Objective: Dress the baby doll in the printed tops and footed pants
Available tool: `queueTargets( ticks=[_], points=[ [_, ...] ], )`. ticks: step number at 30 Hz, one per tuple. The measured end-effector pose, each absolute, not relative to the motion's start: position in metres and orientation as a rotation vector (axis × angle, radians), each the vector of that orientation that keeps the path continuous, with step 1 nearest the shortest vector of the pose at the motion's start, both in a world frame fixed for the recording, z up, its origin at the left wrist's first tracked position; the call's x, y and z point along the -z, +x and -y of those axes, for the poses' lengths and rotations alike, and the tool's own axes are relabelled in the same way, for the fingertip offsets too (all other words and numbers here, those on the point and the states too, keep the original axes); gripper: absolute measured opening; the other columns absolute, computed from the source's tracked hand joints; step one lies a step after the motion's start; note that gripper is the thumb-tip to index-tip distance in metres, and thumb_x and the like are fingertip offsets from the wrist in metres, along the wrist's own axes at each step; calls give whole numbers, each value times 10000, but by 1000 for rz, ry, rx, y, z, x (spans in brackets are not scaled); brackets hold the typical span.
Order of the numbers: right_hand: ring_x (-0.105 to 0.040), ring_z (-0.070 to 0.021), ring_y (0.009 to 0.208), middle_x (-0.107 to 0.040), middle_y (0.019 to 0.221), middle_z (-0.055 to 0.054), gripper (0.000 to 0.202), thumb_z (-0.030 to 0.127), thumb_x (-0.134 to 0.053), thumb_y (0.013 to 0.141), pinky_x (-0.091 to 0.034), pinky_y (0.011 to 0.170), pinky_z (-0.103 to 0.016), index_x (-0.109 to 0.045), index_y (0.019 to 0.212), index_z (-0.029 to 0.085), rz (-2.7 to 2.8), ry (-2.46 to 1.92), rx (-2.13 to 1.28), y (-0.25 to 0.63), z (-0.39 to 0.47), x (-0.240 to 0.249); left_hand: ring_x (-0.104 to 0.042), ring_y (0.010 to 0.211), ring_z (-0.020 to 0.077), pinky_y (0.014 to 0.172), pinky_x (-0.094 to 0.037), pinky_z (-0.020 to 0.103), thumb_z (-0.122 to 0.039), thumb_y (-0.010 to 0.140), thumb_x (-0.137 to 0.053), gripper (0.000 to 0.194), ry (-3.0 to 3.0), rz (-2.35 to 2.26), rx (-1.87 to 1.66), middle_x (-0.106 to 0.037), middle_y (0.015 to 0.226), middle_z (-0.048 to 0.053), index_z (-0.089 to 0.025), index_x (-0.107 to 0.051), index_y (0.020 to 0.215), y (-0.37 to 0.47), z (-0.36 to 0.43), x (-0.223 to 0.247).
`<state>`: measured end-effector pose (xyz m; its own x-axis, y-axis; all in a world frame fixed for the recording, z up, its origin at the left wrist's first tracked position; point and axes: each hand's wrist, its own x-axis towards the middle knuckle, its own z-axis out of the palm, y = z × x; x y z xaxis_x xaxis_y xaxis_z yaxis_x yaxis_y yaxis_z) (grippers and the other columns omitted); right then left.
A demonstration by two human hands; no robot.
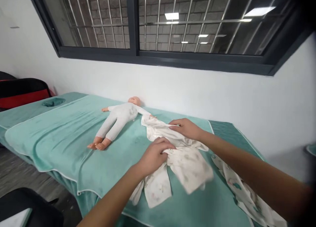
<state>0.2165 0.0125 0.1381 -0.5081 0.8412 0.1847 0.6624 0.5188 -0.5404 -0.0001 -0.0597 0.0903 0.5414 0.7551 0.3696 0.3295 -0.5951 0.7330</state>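
Observation:
A cream baby garment (190, 166) with a small faded print lies loosely spread on the bed, one end bunched toward the wall. My left hand (155, 156) pinches its middle, near where two leg-like or sleeve-like parts hang toward the front. Higher up, my right hand (185, 127) grips the garment's upper part between thumb and fingers. To the left a baby doll (120, 113) in a white bodysuit lies on its back, arms spread, its head by the wall. One doll hand touches or nearly touches the garment's far edge.
A green towel-like sheet (56, 138) with white edging covers the massage bed, which has a face hole (53, 102). Another printed cloth (249, 190) lies under my right forearm. A black chair (29, 207) stands front left; a black-and-red object (24, 92) is behind. A barred window (158, 29) spans the wall.

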Motion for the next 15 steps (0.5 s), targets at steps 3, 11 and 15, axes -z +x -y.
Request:
queueTargets(
  ticks=[3, 11, 15],
  points=[
    [-653, -187, 942, -735, 1012, 2, 311, 440, -503, 939, -463, 837, -279, -741, 1028, 260, 2375, -1077, -721, 213, 44, -165, -481, 1227, 239, 1028, -402, 386, -25, 733, -487, 480, 2299, -1089, -1258, -534, 1278, 105, -209, -571, 1168, 12, 68, -107],
    [-539, -109, 626, -677, 981, 4, 199, 447, -599, 884, -406, 550, -247, -697, 987, 308, 2193, -1403, -890, 228, 152, -192, -636, 855, 246, 758, -427, 336, -189, 856, -492, 156, 2535, -1407, -841, -686, 938, 51, -240, -554, 990, 5, 62, -128],
    [-545, -127, 634, -660, 1015, -7, 444, 532, -706, 772, -424, 523, -250, -556, 1119, 300, 1753, -1715, -889, 234, 174, -145, -620, 736, 257, 679, -380, 323, -223, 865, -478, 185, 2206, -1640, -1002, -644, 774, 34, -232, -506, 1047, 1, 71, -138]
  ],
)
